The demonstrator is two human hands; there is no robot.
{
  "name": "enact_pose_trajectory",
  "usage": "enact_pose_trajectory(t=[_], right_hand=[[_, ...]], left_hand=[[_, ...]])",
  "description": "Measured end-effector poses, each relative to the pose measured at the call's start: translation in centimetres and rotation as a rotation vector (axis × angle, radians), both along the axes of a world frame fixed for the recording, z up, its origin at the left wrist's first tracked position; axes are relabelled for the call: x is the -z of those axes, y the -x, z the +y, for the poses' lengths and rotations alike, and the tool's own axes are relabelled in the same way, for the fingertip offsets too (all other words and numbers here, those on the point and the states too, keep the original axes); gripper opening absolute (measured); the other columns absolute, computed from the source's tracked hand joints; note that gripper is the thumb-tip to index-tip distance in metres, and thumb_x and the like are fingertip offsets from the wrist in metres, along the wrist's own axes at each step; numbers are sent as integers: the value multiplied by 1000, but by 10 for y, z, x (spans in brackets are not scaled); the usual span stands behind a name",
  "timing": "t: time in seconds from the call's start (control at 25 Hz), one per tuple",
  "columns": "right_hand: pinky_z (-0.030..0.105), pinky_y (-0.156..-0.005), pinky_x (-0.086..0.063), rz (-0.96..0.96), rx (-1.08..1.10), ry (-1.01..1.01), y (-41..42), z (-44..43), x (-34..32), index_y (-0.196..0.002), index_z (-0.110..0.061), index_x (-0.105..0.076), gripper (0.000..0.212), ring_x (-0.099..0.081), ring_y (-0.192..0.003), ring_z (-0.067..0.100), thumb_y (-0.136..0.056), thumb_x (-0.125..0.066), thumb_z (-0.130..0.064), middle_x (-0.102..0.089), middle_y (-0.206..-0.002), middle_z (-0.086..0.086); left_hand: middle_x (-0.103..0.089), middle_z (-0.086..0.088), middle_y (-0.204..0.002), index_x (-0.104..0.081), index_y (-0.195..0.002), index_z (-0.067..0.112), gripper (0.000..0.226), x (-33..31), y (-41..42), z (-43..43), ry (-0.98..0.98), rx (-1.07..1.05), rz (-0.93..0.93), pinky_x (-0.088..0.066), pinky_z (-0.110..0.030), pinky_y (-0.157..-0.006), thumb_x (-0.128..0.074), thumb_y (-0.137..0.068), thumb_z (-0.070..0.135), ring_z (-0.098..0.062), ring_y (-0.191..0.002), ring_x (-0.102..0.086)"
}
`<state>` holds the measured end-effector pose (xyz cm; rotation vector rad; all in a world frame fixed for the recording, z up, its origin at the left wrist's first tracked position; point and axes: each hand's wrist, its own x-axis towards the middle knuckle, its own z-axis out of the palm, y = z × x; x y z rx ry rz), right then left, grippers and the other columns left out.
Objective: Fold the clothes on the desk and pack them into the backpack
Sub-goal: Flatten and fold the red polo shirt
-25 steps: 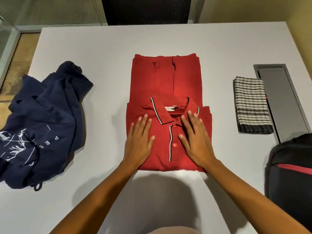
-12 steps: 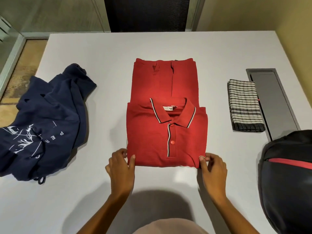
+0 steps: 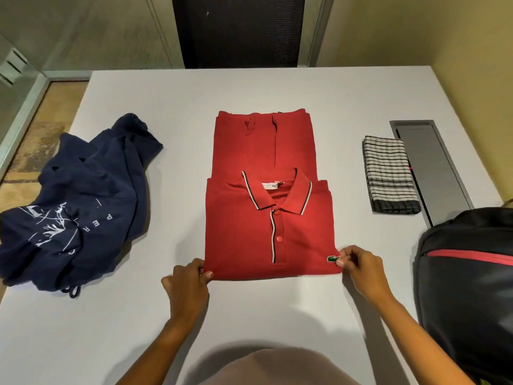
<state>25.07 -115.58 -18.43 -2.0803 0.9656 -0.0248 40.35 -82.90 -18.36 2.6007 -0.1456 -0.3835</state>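
A red polo shirt [image 3: 266,218] lies partly folded in the middle of the white desk [image 3: 277,90], collar side up, with its lower half stretching away behind it. My left hand [image 3: 188,284] pinches the near left corner of the fold. My right hand [image 3: 361,265] pinches the near right corner, beside the small green logo. A crumpled navy garment [image 3: 75,209] with white print lies at the left. A folded checked cloth [image 3: 390,173] lies at the right. The black backpack [image 3: 469,287] with a red zip line stands at the near right edge.
A grey cable hatch [image 3: 433,168] is set into the desk beyond the checked cloth. The desk's left edge drops to a tiled floor [image 3: 36,145]. A dark panel [image 3: 238,29] stands behind the far edge.
My hands left the shirt's chest, where they pressed flat, slid down to the near edge and now pinch its two near corners. The camera view has shifted slightly.
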Motion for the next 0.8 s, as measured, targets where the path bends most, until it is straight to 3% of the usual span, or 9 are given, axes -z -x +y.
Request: enact_pose_trajectory(t=[0.08, 0.2, 0.36, 0.44, 0.48, 0.56, 0.64, 0.8], right_hand=[[12, -65, -42, -19, -31, 23, 6, 2, -1, -88, -20, -63, 21, -64, -75, 9, -84, -70, -2, -68, -77, -3], [23, -85, -40, -102, -82, 269, -1, 18, -4, -119, -11, -58, 27, -57, -104, 22, -92, -64, -16, -60, -113, 5], [31, -118, -19, -69, -254, 229, -34, 43, 6, -150, -11, -31, 60, -24, -144, 19, -99, -51, -35, -25, -157, 5], [30, -118, -13, -74, -223, 120, -46, 49, 11, -151, -11, -28, 63, -19, -146, 18, -97, -44, -40, -18, -160, 5], [28, -116, -16, -121, -147, 84, -51, 49, 9, -148, -10, -34, 57, -25, -144, 21, -98, -46, -36, -25, -158, 7], [20, -107, -25, -249, 48, 99, -64, 42, -2, -136, -6, -47, 41, -42, -131, 25, -97, -53, -17, -44, -142, 12], [18, -101, -29, -256, 205, 97, -81, 29, -12, -130, -4, -50, 37, -48, -121, 26, -94, -56, -8, -49, -131, 15], [37, -107, -35, -130, 316, 18, -128, 3, -16, -134, -1, -47, 46, -51, -121, 33, -93, -60, -14, -51, -132, 19]], left_hand=[[-61, 6, -89, -60, -102, 19, 19, -6, 8, -3, 55, -13, 13, -24, -29, -80, -68, -87, 27, -22, -93, -57], [-53, 0, -127, -49, -130, 16, 48, -17, 9, -19, 101, 69, -129, -38, -39, -97, -65, -89, 33, -21, -116, -49], [-16, 3, -159, -18, -152, 23, 61, 0, -5, -39, 64, 361, -128, -16, -38, -119, -36, -99, 46, -17, -146, -15], [-10, 3, -160, -13, -152, 24, 64, 11, -13, -43, -30, 508, -144, -17, -43, -119, -23, -95, 52, -20, -147, -11], [-16, 0, -160, -19, -152, 23, 65, 12, -19, -45, -46, 521, -161, -21, -43, -117, -23, -94, 53, -22, -146, -18], [-34, -5, -152, -36, -145, 18, 58, 2, -36, -52, 26, 437, -185, -27, -40, -111, -34, -95, 47, -25, -136, -35], [-43, -7, -143, -43, -138, 12, 47, -9, -58, -63, 151, 276, -163, -32, -39, -107, -48, -97, 33, -27, -128, -42], [-39, -14, -143, -36, -142, 7, 53, -22, -99, -93, 228, -16, -68, -33, -43, -108, -56, -95, 22, -30, -128, -38]])
